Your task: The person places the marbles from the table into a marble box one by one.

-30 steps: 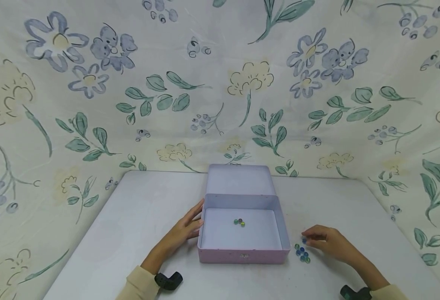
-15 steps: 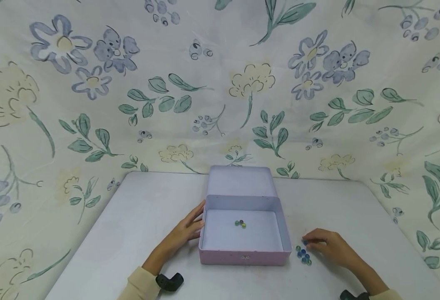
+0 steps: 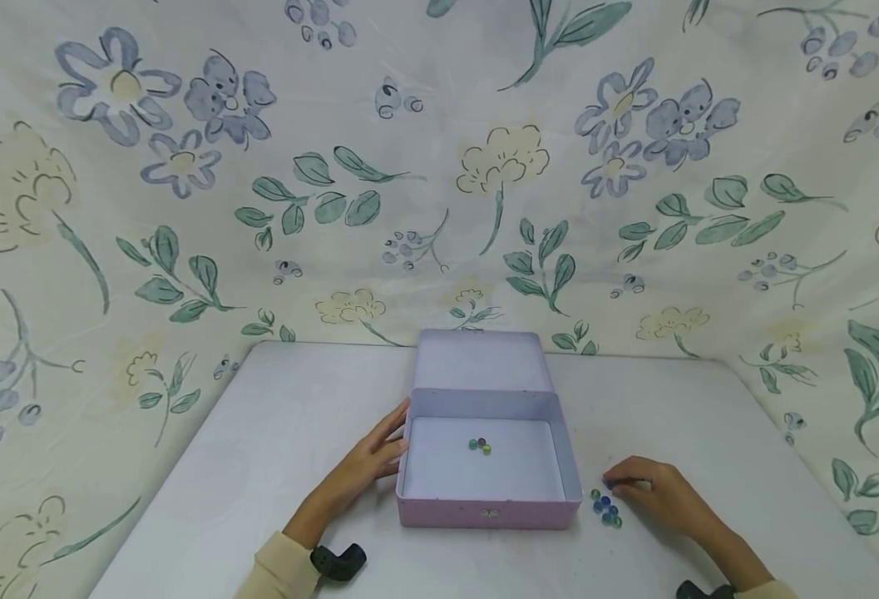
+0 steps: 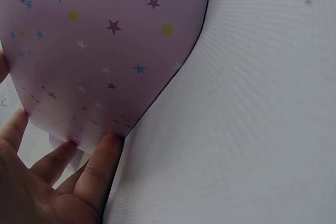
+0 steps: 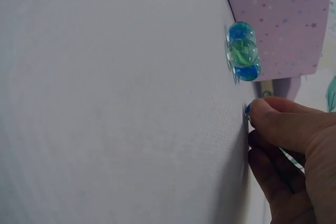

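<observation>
My right hand (image 3: 659, 491) has thumb and index finger brought together on a blue marble (image 5: 248, 109), pinching it low over the white table (image 3: 297, 408), to the right of the box. Most of the marble is hidden behind my thumb (only a sliver of blue peeks out in the right wrist view), and I can't tell whether it touches the tabletop. My other right fingers are bent below the pinch.

My left hand (image 3: 367, 457) is spread, fingers apart and fairly straight, the tips touching the left wall of the pink star-printed box (image 3: 446, 515).

Just beside my pinch, a cluster of blue and green glass marbles (image 3: 605, 502) lies on the table, between my right hand and the box. Three more marbles (image 3: 486, 449) sit together on the box floor, and the box's right wall (image 3: 568, 457) stands between them and my right hand. The lid (image 3: 480, 359) is raised at the back, and a small clasp (image 3: 490, 513) sits on the front. Behind the table hangs a floral cloth (image 3: 424, 308).
</observation>
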Demonstrator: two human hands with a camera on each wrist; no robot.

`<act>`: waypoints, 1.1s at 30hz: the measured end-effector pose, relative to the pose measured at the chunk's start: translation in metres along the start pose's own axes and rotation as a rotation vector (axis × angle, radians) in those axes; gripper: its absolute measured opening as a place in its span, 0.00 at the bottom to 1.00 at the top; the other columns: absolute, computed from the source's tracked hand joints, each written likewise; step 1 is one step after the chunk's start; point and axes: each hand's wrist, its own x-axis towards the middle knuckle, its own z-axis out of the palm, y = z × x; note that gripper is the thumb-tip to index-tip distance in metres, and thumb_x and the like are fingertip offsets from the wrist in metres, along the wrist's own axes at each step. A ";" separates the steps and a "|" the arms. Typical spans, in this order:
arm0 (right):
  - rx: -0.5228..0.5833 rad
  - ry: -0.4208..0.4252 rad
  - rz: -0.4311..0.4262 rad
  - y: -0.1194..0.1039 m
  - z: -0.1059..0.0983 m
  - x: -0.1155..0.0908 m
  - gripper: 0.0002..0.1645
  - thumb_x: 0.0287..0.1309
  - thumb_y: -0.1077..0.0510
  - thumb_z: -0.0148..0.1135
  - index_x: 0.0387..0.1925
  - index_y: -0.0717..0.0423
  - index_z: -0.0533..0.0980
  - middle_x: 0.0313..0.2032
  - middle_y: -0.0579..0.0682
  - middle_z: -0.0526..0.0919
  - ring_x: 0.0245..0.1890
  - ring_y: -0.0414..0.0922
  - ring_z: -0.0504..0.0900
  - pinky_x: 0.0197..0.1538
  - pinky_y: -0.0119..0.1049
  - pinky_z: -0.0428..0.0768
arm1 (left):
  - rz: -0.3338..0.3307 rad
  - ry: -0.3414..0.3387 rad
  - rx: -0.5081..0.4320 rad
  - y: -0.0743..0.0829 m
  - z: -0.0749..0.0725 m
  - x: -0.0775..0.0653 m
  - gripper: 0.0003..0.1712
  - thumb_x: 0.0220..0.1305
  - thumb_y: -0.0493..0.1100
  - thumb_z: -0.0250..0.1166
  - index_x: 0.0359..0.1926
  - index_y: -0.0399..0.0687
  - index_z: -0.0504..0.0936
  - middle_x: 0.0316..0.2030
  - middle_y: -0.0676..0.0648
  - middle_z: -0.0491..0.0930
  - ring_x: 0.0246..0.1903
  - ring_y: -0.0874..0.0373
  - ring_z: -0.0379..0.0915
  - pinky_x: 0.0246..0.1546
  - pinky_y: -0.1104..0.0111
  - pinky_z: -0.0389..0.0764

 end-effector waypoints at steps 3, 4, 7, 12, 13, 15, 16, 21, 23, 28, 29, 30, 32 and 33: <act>-0.002 -0.013 0.043 -0.001 0.000 0.001 0.15 0.51 0.66 0.72 0.40 0.47 0.85 0.39 0.41 0.89 0.43 0.33 0.85 0.46 0.29 0.85 | -0.004 -0.002 0.000 0.000 0.000 0.000 0.37 0.78 0.49 0.50 0.79 0.73 0.45 0.80 0.41 0.43 0.74 0.33 0.52 0.64 0.44 0.73; -0.001 -0.017 0.056 -0.001 0.000 0.001 0.15 0.52 0.66 0.72 0.40 0.46 0.85 0.39 0.41 0.89 0.43 0.32 0.85 0.46 0.29 0.84 | -0.006 -0.002 0.000 0.000 0.000 0.000 0.37 0.78 0.48 0.50 0.79 0.74 0.45 0.80 0.41 0.43 0.74 0.33 0.52 0.64 0.44 0.73; 0.009 -0.018 0.078 -0.003 0.000 0.001 0.15 0.53 0.65 0.71 0.40 0.45 0.85 0.39 0.40 0.89 0.43 0.32 0.84 0.46 0.29 0.84 | -0.010 0.001 0.005 0.000 0.000 0.001 0.37 0.77 0.48 0.50 0.79 0.73 0.46 0.80 0.41 0.43 0.74 0.33 0.51 0.64 0.44 0.73; 0.009 0.012 0.059 -0.003 0.001 0.001 0.15 0.53 0.66 0.71 0.40 0.45 0.85 0.39 0.40 0.89 0.42 0.31 0.84 0.45 0.29 0.85 | -0.015 0.006 0.006 0.000 0.000 0.001 0.37 0.77 0.48 0.50 0.79 0.74 0.46 0.80 0.42 0.44 0.75 0.33 0.49 0.65 0.44 0.73; 0.009 0.020 0.052 -0.003 0.001 0.001 0.15 0.53 0.66 0.71 0.40 0.45 0.85 0.39 0.40 0.89 0.42 0.31 0.84 0.45 0.29 0.85 | -0.015 0.005 0.005 0.000 0.000 0.001 0.37 0.77 0.48 0.50 0.79 0.74 0.46 0.80 0.42 0.44 0.75 0.33 0.49 0.65 0.44 0.73; 0.009 0.029 0.046 -0.003 0.001 0.001 0.15 0.53 0.66 0.71 0.39 0.45 0.85 0.39 0.41 0.89 0.42 0.30 0.84 0.44 0.28 0.85 | -0.015 0.003 0.006 0.000 0.000 0.001 0.37 0.78 0.48 0.50 0.79 0.74 0.46 0.80 0.42 0.43 0.75 0.33 0.50 0.64 0.45 0.73; 0.011 0.032 0.044 -0.003 0.001 0.001 0.15 0.53 0.66 0.71 0.39 0.45 0.85 0.39 0.41 0.89 0.42 0.30 0.84 0.43 0.29 0.85 | -0.015 0.001 0.005 0.000 0.000 0.001 0.36 0.78 0.48 0.50 0.79 0.74 0.46 0.80 0.42 0.43 0.75 0.33 0.50 0.64 0.45 0.74; 0.033 0.001 0.061 -0.004 -0.004 0.003 0.13 0.54 0.67 0.70 0.39 0.48 0.85 0.39 0.43 0.89 0.41 0.28 0.84 0.42 0.28 0.85 | -0.012 -0.004 0.008 0.000 0.000 0.000 0.36 0.78 0.47 0.49 0.79 0.75 0.45 0.80 0.42 0.42 0.75 0.34 0.49 0.64 0.45 0.74; 0.038 -0.014 0.066 -0.004 -0.005 0.005 0.13 0.54 0.67 0.69 0.40 0.49 0.85 0.39 0.44 0.89 0.41 0.28 0.83 0.42 0.27 0.85 | -0.009 -0.006 0.007 0.000 0.000 0.000 0.37 0.78 0.47 0.49 0.79 0.75 0.45 0.80 0.42 0.42 0.75 0.34 0.49 0.64 0.46 0.74; 0.055 -0.028 0.071 -0.006 -0.008 0.007 0.13 0.54 0.68 0.69 0.40 0.51 0.85 0.39 0.46 0.89 0.41 0.28 0.83 0.41 0.27 0.85 | -0.004 -0.011 0.003 0.000 0.000 0.000 0.37 0.78 0.47 0.49 0.79 0.75 0.45 0.80 0.42 0.42 0.75 0.34 0.50 0.65 0.46 0.74; 0.058 -0.028 0.074 -0.006 -0.008 0.007 0.13 0.54 0.68 0.69 0.40 0.51 0.85 0.39 0.46 0.89 0.41 0.28 0.83 0.41 0.26 0.85 | -0.002 -0.012 0.003 0.000 0.000 0.000 0.37 0.78 0.47 0.49 0.79 0.75 0.45 0.80 0.42 0.42 0.75 0.34 0.49 0.65 0.46 0.74; 0.064 -0.030 0.075 -0.006 -0.009 0.008 0.13 0.54 0.69 0.68 0.40 0.52 0.85 0.39 0.47 0.89 0.41 0.28 0.83 0.41 0.26 0.85 | -0.002 -0.012 0.003 0.001 0.000 0.000 0.37 0.78 0.47 0.49 0.79 0.75 0.45 0.80 0.42 0.42 0.75 0.34 0.49 0.65 0.46 0.74; 0.063 -0.028 0.081 -0.006 -0.010 0.009 0.13 0.54 0.69 0.68 0.40 0.52 0.85 0.39 0.46 0.89 0.41 0.27 0.82 0.41 0.26 0.85 | -0.001 -0.012 0.006 0.001 0.000 -0.001 0.37 0.78 0.47 0.49 0.79 0.75 0.45 0.80 0.42 0.42 0.75 0.34 0.48 0.65 0.45 0.74; 0.061 -0.027 0.082 -0.007 -0.011 0.009 0.13 0.54 0.69 0.68 0.40 0.52 0.85 0.39 0.46 0.89 0.40 0.27 0.82 0.41 0.26 0.85 | 0.000 -0.012 0.007 0.001 0.000 -0.001 0.37 0.78 0.47 0.49 0.79 0.75 0.45 0.80 0.42 0.42 0.75 0.33 0.48 0.65 0.45 0.74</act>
